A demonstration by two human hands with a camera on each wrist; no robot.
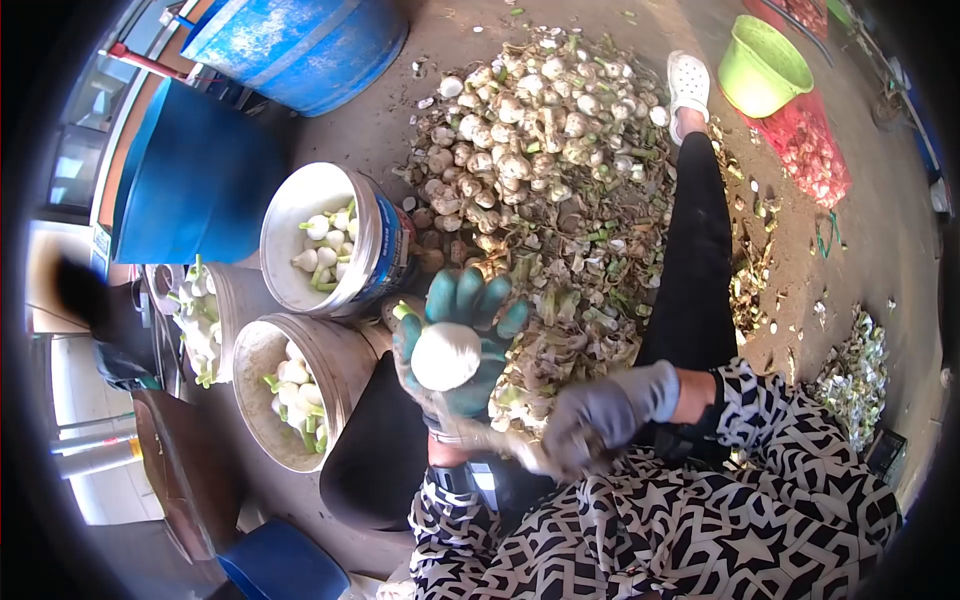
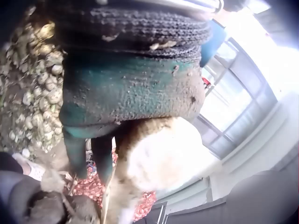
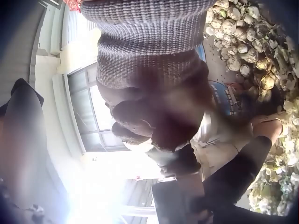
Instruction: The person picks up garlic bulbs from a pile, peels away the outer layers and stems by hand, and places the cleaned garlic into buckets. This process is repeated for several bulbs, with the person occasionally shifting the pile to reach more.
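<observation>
Holding a garlic bulb (image 1: 446, 358) in cupped fingers, the left hand (image 1: 488, 352) is right of the near bucket (image 1: 342, 358). Farther right, the right hand (image 1: 606, 412) blurs; its grip I cannot tell.

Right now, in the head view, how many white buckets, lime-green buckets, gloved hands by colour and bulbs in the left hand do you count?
White buckets: 3
Lime-green bucket: 1
Green-gloved left hand: 1
Grey-gloved right hand: 1
White bulb in the left hand: 1
Total: 7
</observation>
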